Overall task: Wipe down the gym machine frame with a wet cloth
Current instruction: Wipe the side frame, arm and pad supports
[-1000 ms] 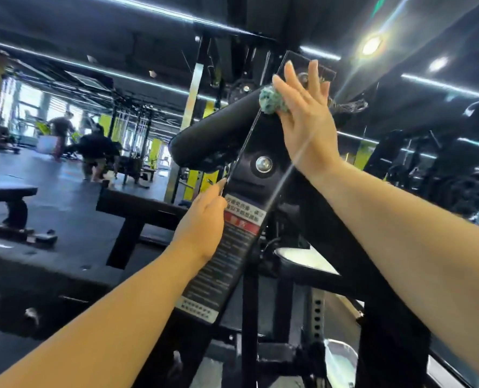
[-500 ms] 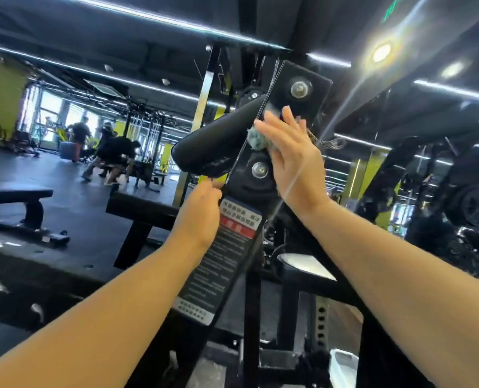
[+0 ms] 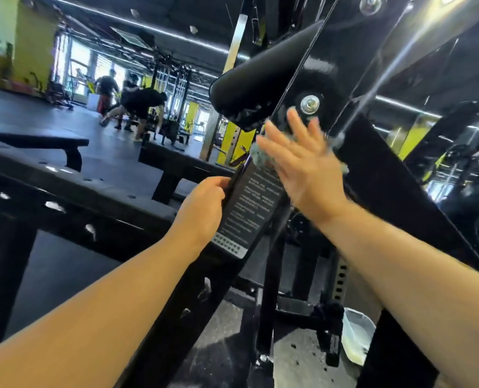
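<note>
Item 1: machine frame (image 3: 176,317). Black steel beam slanting from lower left to upper right through the middle of the view; glossy, streaked with light higher up

Item 2: instruction label (image 3: 249,208). Dark sticker with pale print on the face of the beam; lettering too small to read

Item 3: cloth (image 3: 256,158). Greenish-grey and bunched, lying against the face of the beam at the top end of the label, below the bolt (image 3: 309,104). Mostly hidden beneath the palm; one tuft shows under the leftmost finger, another at the hand's right edge

Item 4: right hand (image 3: 302,166). Back towards the camera, fingers (image 3: 295,121) straight and spread, laid flat over the cloth and pressing it to the beam; nothing is curled round it. Outline smeared by blur

Item 5: left hand (image 3: 202,211). Grips the left edge of the beam beside the label, thumb at the front edge, fingers wrapped behind with tips hidden. Apart from the cloth, lower down the beam

Item 6: roller pad (image 3: 260,82). Black padded cylinder jutting left from the beam, above both hands

Item 7: plastic tub (image 3: 357,334). Translucent, on the floor behind the frame's base, lower right

Item 8: bench (image 3: 36,141) at left; people (image 3: 140,105) far off on the gym floor
</note>
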